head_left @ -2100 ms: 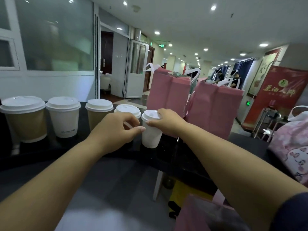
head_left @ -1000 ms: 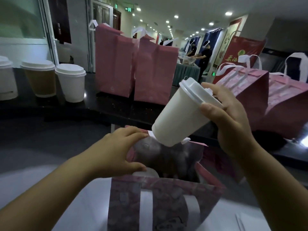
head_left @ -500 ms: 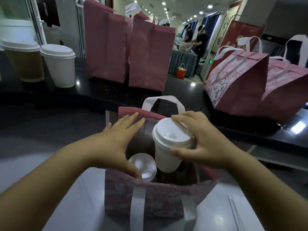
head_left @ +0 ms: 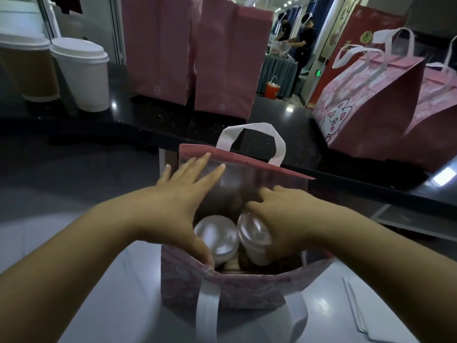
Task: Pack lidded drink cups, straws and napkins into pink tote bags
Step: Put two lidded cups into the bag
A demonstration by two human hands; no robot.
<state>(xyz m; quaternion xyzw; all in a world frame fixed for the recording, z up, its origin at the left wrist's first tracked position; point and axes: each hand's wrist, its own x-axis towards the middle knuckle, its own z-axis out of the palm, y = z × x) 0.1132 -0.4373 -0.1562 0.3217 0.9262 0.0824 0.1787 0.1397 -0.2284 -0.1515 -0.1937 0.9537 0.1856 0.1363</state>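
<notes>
A pink tote bag (head_left: 237, 288) with white handles stands open on the grey table in front of me. Two white lidded cups sit inside it: one on the left (head_left: 216, 235) and one on the right (head_left: 254, 237). My right hand (head_left: 282, 224) reaches into the bag and wraps the right cup's side. My left hand (head_left: 183, 206) is spread flat, fingers on the bag's far wall and thumb on the near left rim, holding the mouth wide. White wrapped straws (head_left: 358, 310) lie on the table at the right.
On the raised black counter (head_left: 138, 120) stand a brown cup (head_left: 27, 68) and a white cup (head_left: 82, 73) at left, two tall pink bags (head_left: 197, 58) in the middle, and two patterned pink totes (head_left: 371, 105) at right. People work far behind.
My right hand carried the white cup from the counter and lowered it into the bag beside the first cup. My left hand moved to the bag's mouth and spread it.
</notes>
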